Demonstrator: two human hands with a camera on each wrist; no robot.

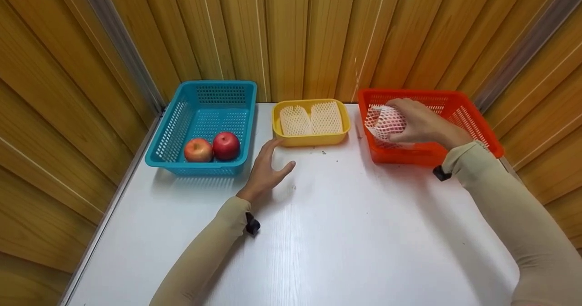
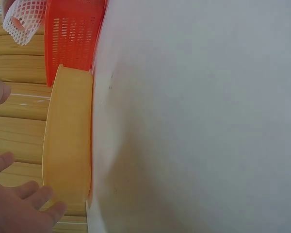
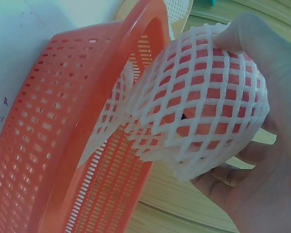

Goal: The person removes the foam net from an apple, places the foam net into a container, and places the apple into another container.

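And here my right hand (image 1: 417, 120) has its fingers curled round a red apple (image 3: 213, 94) in a white foam net (image 1: 385, 123), over the left side of the red basket (image 1: 409, 157) at the far right corner of the white desk (image 1: 345, 224), while my left hand (image 1: 266, 167), fingers wide, hovers by the near left corner of the yellow tub (image 1: 313, 140).

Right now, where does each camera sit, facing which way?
Head: worn on the head, facing forward and down at the white table; shows both beige sleeves, left hand and right hand.
Left wrist: worn there, facing the yellow oblong plastic tub; left fingers show.
Right wrist: worn there, facing the round red fruit in white foam netting; right hand holds it.
Shared by both wrists: this fruit, the red rectangular plastic basket.
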